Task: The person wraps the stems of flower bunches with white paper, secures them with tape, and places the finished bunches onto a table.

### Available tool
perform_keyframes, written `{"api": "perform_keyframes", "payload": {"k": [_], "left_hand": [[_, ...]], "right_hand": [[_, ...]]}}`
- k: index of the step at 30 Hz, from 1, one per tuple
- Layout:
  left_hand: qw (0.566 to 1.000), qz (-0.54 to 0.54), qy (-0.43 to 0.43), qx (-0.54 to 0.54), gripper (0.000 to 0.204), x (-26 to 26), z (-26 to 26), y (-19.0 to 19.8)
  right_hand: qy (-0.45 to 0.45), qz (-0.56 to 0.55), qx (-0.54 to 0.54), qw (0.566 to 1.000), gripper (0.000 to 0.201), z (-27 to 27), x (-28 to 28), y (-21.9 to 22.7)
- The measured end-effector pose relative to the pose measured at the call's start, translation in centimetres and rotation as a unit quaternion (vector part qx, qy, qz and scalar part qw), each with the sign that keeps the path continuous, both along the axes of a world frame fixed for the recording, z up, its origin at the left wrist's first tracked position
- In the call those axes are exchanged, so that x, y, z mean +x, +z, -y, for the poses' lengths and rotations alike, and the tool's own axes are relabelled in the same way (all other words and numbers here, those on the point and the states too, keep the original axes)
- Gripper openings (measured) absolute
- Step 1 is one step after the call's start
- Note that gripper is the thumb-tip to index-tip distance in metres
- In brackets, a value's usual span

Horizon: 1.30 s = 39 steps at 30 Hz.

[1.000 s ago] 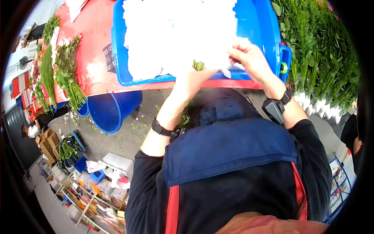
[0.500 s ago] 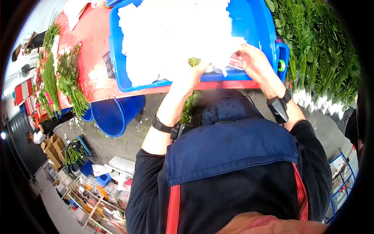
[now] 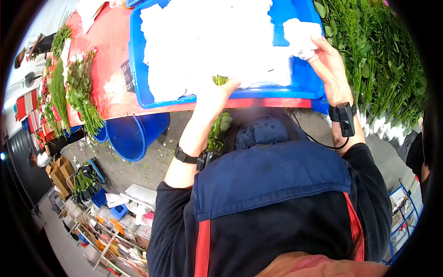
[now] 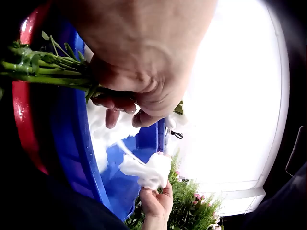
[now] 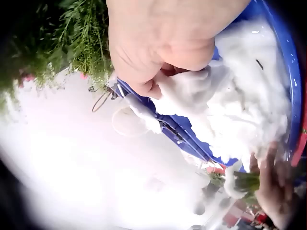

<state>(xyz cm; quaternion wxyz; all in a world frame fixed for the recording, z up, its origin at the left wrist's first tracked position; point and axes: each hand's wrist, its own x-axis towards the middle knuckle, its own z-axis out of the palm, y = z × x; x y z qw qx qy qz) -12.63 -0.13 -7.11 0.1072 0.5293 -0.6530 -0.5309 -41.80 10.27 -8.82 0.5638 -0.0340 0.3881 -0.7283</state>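
My left hand (image 3: 212, 94) grips a bunch of green stems (image 3: 218, 124) at the near edge of the blue tub (image 3: 302, 83); the stem ends (image 3: 220, 79) poke up into the white wadding. In the left wrist view the fingers (image 4: 124, 103) curl round the stems (image 4: 43, 69). My right hand (image 3: 325, 60) is raised over the tub's right side and pinches a torn wad of white wadding (image 3: 301, 33), also seen in the right wrist view (image 5: 189, 91). The tub holds a big heap of the same white wadding (image 3: 207, 41).
The tub sits on a red table (image 3: 108, 60). Rows of green bunches (image 3: 383, 69) lie to the right, more bunches (image 3: 78, 87) on the table's left. A blue bucket (image 3: 131, 134) stands on the floor under the table edge. Cartons and clutter (image 3: 110, 221) lie lower left.
My right hand has pulled a wad of wadding free and lifted it up and right, away from the stems. The left hand keeps its hold on the bunch, shifted slightly left.
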Motion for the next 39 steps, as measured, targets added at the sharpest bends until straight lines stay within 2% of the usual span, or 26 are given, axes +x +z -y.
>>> {"api": "perform_keyframes", "payload": {"k": [3,5,6,9,10,13,17,18,19,21,22,23,25,28,29,30,33,34,35,37,39], "left_hand": [[1.000,0.003,-0.020,0.006,0.018,-0.1,-0.5,3.0],[0.996,0.009,-0.039,0.077,0.022,-0.4,-0.3,4.4],[0.992,0.012,-0.047,0.112,0.024,-0.3,-0.3,4.7],[0.990,-0.018,-0.066,0.123,0.023,-0.1,-0.5,3.7],[0.994,-0.037,-0.058,0.089,0.023,-0.5,-0.8,4.2],[0.992,-0.058,-0.077,0.087,0.024,-0.7,-0.8,3.3],[0.990,-0.109,-0.090,-0.003,0.028,-1.2,-1.4,1.1],[0.989,-0.111,-0.096,-0.013,0.028,-1.6,-1.6,1.5],[0.988,-0.112,-0.102,-0.023,0.029,-1.9,-1.8,1.7],[0.987,-0.099,-0.122,-0.025,0.031,-2.0,-2.2,1.4],[0.987,-0.092,-0.131,-0.027,0.032,-2.0,-2.3,1.4],[0.986,-0.047,-0.157,0.000,0.033,-1.9,-2.1,1.7],[0.975,0.045,-0.209,0.058,0.034,-1.4,-1.4,3.4],[0.977,0.073,-0.162,0.120,0.029,-0.2,-1.5,3.3],[0.976,0.046,-0.149,0.152,0.024,0.0,-1.5,3.4],[0.974,0.020,-0.135,0.183,0.024,0.3,-1.6,3.5],[0.961,-0.020,-0.121,0.248,0.026,0.3,-1.5,3.6],[0.956,-0.026,-0.123,0.265,0.025,0.2,-1.5,3.5],[0.953,-0.020,-0.126,0.276,0.023,0.0,-1.5,3.5],[0.946,-0.010,-0.133,0.297,0.019,-0.6,-1.5,3.3],[0.948,-0.036,-0.131,0.289,0.017,-1.2,-1.4,3.7]], "right_hand": [[-0.003,-0.182,0.023,0.983,0.028,0.1,0.5,0.1],[0.027,-0.263,0.007,0.965,0.028,-0.1,1.7,0.1],[0.028,-0.258,0.012,0.966,0.029,0.0,2.6,0.5],[0.062,-0.345,0.074,0.934,0.029,0.2,3.8,0.1],[0.033,-0.347,0.067,0.935,0.027,0.4,4.4,0.2],[-0.016,-0.395,0.049,0.917,0.027,0.9,5.9,2.5],[-0.023,-0.520,-0.026,0.853,0.026,0.6,8.9,4.4],[0.014,-0.584,-0.017,0.811,0.029,0.6,9.7,4.7],[0.056,-0.656,-0.046,0.751,0.031,0.7,10.5,5.1],[0.052,-0.731,-0.102,0.673,0.030,1.4,11.0,3.9],[0.083,-0.652,-0.049,0.752,0.026,1.0,10.8,3.5],[0.100,-0.473,0.039,0.875,0.023,0.9,10.8,3.4],[0.052,-0.340,-0.009,0.939,0.021,1.1,9.3,3.7],[0.101,-0.422,0.051,0.900,0.021,0.5,7.3,2.9],[0.118,-0.450,0.076,0.882,0.021,0.3,6.8,2.5],[0.089,-0.477,0.107,0.868,0.018,0.2,6.8,2.6],[-0.074,-0.474,0.042,0.876,0.017,0.7,7.3,4.0],[-0.075,-0.554,0.080,0.826,0.022,0.5,7.8,5.5],[-0.048,-0.624,0.017,0.779,0.025,0.3,8.3,6.2],[0.005,-0.745,-0.108,0.658,0.032,0.0,9.2,7.1],[0.143,-0.758,-0.173,0.612,0.041,-0.1,11.1,6.5]]}}
